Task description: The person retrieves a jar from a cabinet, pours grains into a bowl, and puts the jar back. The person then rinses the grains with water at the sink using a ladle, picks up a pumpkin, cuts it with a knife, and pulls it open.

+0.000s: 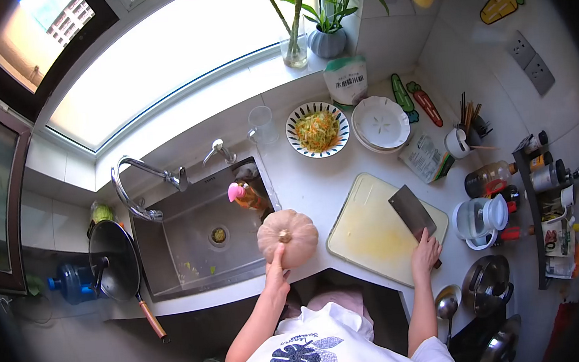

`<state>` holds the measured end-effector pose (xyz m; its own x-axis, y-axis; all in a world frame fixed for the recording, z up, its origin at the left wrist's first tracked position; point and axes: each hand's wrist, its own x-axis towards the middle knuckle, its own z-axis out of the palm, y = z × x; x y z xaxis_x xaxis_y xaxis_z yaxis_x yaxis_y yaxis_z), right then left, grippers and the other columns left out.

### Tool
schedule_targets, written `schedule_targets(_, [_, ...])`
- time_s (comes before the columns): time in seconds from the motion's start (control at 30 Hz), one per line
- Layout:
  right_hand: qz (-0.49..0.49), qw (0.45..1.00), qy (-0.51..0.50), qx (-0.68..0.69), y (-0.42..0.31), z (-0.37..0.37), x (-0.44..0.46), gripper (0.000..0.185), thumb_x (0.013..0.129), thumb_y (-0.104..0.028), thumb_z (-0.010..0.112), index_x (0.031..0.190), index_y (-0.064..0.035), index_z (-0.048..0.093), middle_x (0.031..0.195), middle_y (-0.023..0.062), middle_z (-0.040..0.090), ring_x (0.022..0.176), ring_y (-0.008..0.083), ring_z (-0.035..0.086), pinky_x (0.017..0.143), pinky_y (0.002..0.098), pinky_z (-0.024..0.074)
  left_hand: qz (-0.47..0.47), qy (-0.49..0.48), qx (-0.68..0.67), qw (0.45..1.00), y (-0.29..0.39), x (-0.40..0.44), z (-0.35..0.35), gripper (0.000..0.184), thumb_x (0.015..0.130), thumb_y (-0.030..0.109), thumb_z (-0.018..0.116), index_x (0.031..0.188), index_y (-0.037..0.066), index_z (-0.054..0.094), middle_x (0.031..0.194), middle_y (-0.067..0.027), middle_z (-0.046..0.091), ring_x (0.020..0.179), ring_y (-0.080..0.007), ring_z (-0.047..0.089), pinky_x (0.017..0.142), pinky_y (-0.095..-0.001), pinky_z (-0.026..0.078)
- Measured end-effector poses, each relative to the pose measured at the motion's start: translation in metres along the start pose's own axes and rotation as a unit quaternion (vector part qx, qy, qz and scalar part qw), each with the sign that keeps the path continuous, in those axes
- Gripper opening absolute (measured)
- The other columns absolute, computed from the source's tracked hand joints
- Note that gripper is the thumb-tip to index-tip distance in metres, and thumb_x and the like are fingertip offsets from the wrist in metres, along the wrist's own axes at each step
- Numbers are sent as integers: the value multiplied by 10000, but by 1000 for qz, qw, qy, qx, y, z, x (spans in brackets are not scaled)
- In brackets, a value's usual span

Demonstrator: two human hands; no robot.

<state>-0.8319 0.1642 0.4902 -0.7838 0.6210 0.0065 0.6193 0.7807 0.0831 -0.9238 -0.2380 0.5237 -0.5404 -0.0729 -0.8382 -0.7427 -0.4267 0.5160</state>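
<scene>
A pale orange pumpkin [293, 238] rests in my left hand [277, 267], with the thumb near its stem. It is held at the right front corner of the sink, and the fingers beneath it are hidden. My right hand [426, 252] is wrapped round the handle of a cleaver [411, 211]. The cleaver's broad dark blade lies over the right part of a yellowish cutting board [358, 233]. I cannot tell whether the blade touches the board.
A steel sink [173, 258] with a faucet [123, 187] and a soap bottle [250, 198] is at left. Behind the board stand a bowl of shredded vegetables [317, 131] and white plates [381, 123]. A glass pitcher [479, 217], a ladle [448, 301] and pots [486, 284] line the right side.
</scene>
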Motion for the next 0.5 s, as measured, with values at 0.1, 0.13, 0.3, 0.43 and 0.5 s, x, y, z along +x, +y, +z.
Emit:
schedule_targets(0.1, [-34, 999, 4, 3, 1, -10, -2, 523, 778, -93, 645, 1281, -89, 505, 1025, 162, 575, 1017, 332, 570, 897, 452, 435, 7, -39, 160, 986, 0, -8, -11, 981, 657, 427, 848, 1438, 137, 330, 1423, -85, 395, 1310, -228, 376, 1064, -490, 328])
schedule_targets(0.13, [-25, 998, -2, 54, 1, -13, -3, 523, 763, -91, 661, 1265, -81, 514, 1044, 166, 574, 1015, 339, 574, 871, 455, 456, 60, 5, 185, 981, -7, 3, -16, 1046, 639, 295, 875, 1475, 130, 269, 1438, -136, 361, 1318, -261, 366, 1090, -460, 326])
schedule_targets(0.3, [-41, 972, 107, 205, -4, -26, -15, 459, 765, -70, 658, 1207, -42, 535, 991, 145, 607, 932, 302, 623, 789, 430, 510, 273, -17, 255, 927, 22, 12, -33, 1174, 645, 229, 878, 1524, 89, 113, 1435, -195, 313, 1309, -319, 369, 1104, -446, 333])
schedule_targets(0.43, [56, 885, 0, 462, -28, -49, -23, 263, 860, -108, 595, 1106, -20, 567, 774, 74, 607, 676, 174, 610, 609, 322, 515, 191, -61, 404, 892, 76, 25, -36, 1187, 635, 421, 872, 1517, 66, 161, 1472, -233, 268, 1375, -351, 299, 1111, -457, 324])
schedule_targets(0.5, [180, 701, -189, 664, -50, -79, -33, 138, 885, -126, 577, 996, -46, 557, 720, 21, 553, 564, 91, 530, 461, 252, 447, 295, -135, 541, 776, 97, 28, -22, 1213, 599, 491, 870, 1515, 74, 192, 1502, -255, 220, 1410, -386, 238, 1122, -472, 305])
